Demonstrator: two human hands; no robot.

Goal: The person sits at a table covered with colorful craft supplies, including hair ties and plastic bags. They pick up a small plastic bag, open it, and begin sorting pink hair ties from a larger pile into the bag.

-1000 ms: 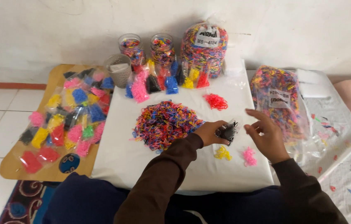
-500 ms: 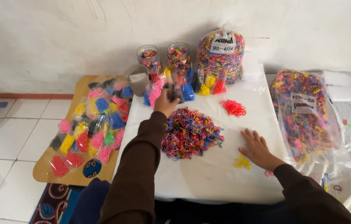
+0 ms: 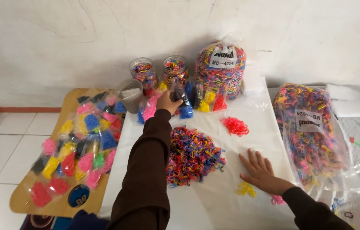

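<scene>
Black-filled clear packet [image 3: 179,94], left-held

Round clear bag of mixed-colour bands [image 3: 221,68] stands at the wall, white label [image 3: 223,57] on front. Flat clear bag of same [image 3: 309,130] lies at right, white label [image 3: 309,120]. Small single-colour packets [image 3: 80,145] cover wooden board. Two clear jars [image 3: 159,71] beside round bag.
</scene>
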